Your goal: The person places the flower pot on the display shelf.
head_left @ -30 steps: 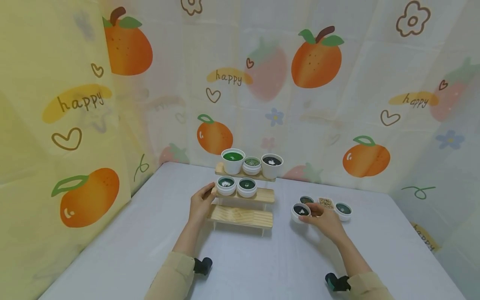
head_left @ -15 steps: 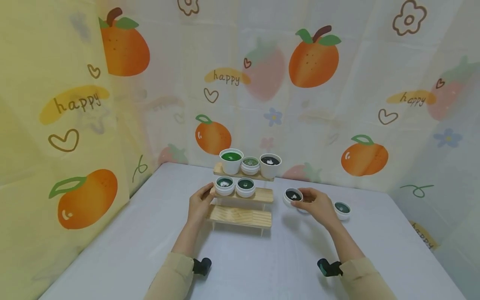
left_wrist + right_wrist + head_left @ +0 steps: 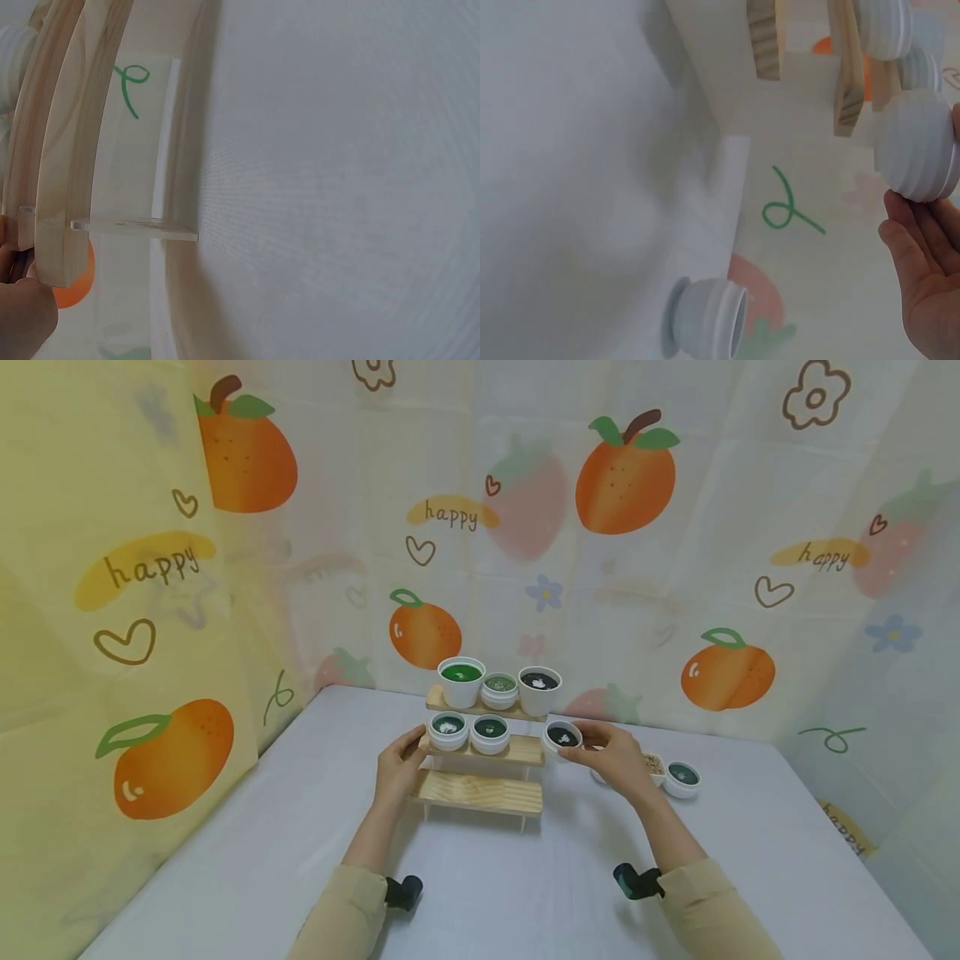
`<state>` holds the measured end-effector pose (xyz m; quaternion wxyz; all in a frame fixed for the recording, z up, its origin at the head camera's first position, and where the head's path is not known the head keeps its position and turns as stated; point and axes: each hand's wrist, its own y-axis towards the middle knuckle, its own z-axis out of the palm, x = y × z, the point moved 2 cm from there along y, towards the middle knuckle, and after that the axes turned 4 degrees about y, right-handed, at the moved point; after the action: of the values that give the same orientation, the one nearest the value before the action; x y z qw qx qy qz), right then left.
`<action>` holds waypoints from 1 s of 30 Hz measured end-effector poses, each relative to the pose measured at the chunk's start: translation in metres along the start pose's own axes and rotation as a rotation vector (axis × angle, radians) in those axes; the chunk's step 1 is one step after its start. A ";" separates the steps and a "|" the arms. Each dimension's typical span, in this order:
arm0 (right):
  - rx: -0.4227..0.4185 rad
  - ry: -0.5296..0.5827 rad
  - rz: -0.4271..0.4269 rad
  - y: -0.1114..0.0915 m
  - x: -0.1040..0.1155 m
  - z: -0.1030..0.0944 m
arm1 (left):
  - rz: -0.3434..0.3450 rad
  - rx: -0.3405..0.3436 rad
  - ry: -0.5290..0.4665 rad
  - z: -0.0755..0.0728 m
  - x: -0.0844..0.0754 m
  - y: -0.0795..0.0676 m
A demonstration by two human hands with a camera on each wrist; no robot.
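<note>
My right hand (image 3: pixel 613 760) holds a small white ribbed cup (image 3: pixel 562 737) with dark contents and a white mark on top. It is raised beside the right end of the middle board (image 3: pixel 528 750) of a wooden tiered stand. In the right wrist view, fingers and thumb grip the cup (image 3: pixel 915 146) around its sides. My left hand (image 3: pixel 397 768) pinches the left end of the middle board; the left wrist view shows fingers at a board end (image 3: pixel 64 255). Two white cups with green contents, one (image 3: pixel 447 732) and another (image 3: pixel 490 735), sit on that board.
The top board bears a tall green-filled cup (image 3: pixel 461 685), a small cup (image 3: pixel 499 691) and a tall dark-filled cup (image 3: pixel 540 692). The lowest board (image 3: pixel 480 792) is bare wood. Right of the stand are a dish of grains (image 3: pixel 655 766), a green-filled cup (image 3: pixel 682 780) and a mostly hidden cup.
My right hand has lifted the dark-filled cup from the group at the right and carried it left and up to the middle board's end. The left hand stays at the stand.
</note>
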<state>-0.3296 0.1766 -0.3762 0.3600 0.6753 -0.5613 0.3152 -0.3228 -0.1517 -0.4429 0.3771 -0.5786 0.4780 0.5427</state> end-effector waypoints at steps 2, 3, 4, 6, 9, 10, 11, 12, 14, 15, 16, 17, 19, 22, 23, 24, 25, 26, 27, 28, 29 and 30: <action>-0.002 0.001 -0.006 0.001 0.003 0.002 | 0.004 0.000 0.001 0.000 0.000 0.000; -0.002 0.005 -0.012 0.002 0.004 0.004 | 0.005 -0.001 0.001 0.000 0.000 0.000; -0.001 0.009 -0.014 0.002 0.005 0.005 | 0.007 -0.003 0.001 -0.001 0.000 0.000; -0.002 0.020 -0.025 0.004 0.007 0.008 | 0.015 -0.006 0.005 -0.001 0.000 0.000; -0.001 0.039 -0.037 0.005 0.010 0.012 | 0.018 -0.005 -0.001 -0.002 0.001 0.001; -0.002 0.039 -0.038 0.005 0.010 0.013 | 0.017 -0.003 -0.003 -0.002 0.001 0.000; -0.002 0.043 -0.040 0.005 0.010 0.015 | 0.015 -0.001 -0.006 -0.001 0.001 0.001; -0.002 0.043 -0.038 0.005 0.010 0.016 | 0.010 -0.001 -0.008 -0.001 0.001 0.000; -0.002 0.044 -0.040 0.005 0.010 0.018 | 0.001 0.001 -0.010 0.000 0.002 0.000; -0.002 0.045 -0.041 0.006 0.010 0.019 | -0.004 0.000 -0.009 0.000 0.002 -0.001; -0.005 0.044 -0.042 0.006 0.010 0.020 | -0.005 -0.003 -0.009 0.000 0.002 -0.001; -0.007 0.045 -0.044 0.007 0.010 0.021 | -0.007 -0.005 -0.010 0.000 0.002 0.000; -0.011 0.041 -0.050 0.009 0.010 0.024 | -0.008 -0.007 -0.010 0.000 0.002 -0.001; -0.010 0.046 -0.043 0.010 0.010 0.027 | -0.003 -0.007 -0.014 0.000 0.002 0.000; -0.009 0.048 -0.042 0.010 0.010 0.028 | -0.004 -0.007 -0.014 0.000 0.002 0.000; -0.006 0.050 -0.039 0.010 0.010 0.028 | -0.002 -0.006 -0.014 0.000 0.002 0.000; -0.006 0.052 -0.038 0.010 0.010 0.029 | 0.000 -0.005 -0.010 0.000 0.002 -0.001; -0.005 0.054 -0.038 0.011 0.010 0.030 | 0.000 -0.003 -0.003 -0.001 0.001 -0.001; -0.004 0.056 -0.039 0.011 0.010 0.030 | -0.001 -0.002 0.003 -0.001 0.001 -0.001; -0.007 0.054 -0.043 0.012 0.010 0.031 | 0.000 -0.002 0.008 -0.001 0.001 -0.001; -0.006 0.049 -0.045 0.012 0.010 0.031 | 0.001 -0.001 0.012 -0.001 0.000 -0.001; -0.006 0.045 -0.048 0.012 0.010 0.031 | 0.003 0.000 0.015 -0.001 0.000 -0.002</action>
<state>-0.3393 0.1436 -0.3832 0.3820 0.6803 -0.5377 0.3196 -0.3210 -0.1523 -0.4425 0.3728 -0.5820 0.4815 0.5389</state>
